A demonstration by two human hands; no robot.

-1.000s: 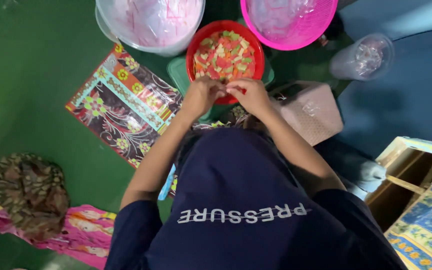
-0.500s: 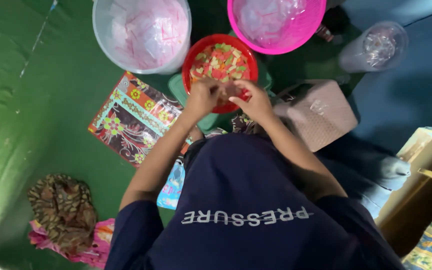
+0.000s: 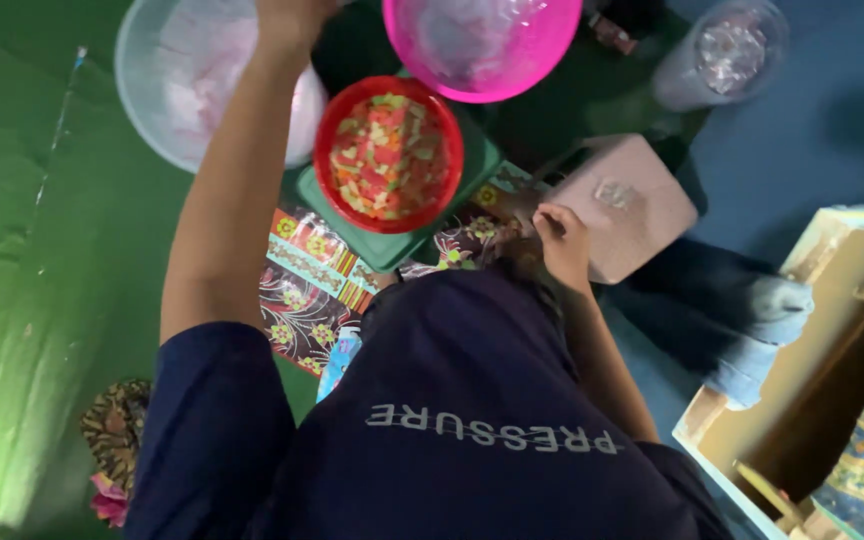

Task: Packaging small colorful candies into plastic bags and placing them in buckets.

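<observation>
Head view: the left hand (image 3: 292,20) is stretched far forward, its arm running straight up the frame, and it sits over the near rim of the pale translucent bowl (image 3: 167,90) that holds something pink and crumpled; the top edge cuts off the fingers, so whether they are spread or closed on anything cannot be told. Just to the right of that arm sits the red bowl (image 3: 389,152) of small cut pieces in red, orange and green, resting on a green tray (image 3: 397,245), with the pink bowl (image 3: 482,45) beyond it. The right hand (image 3: 562,240) lies low and close to the body, curled shut with nothing visible in it, touching the edge of a pale pink box (image 3: 622,205). The red bowl lies between the two hands, nearer the right one. Half a second ago both hands met together at the near rim of the red bowl; now they are well apart, left gone forward, right drawn back
</observation>
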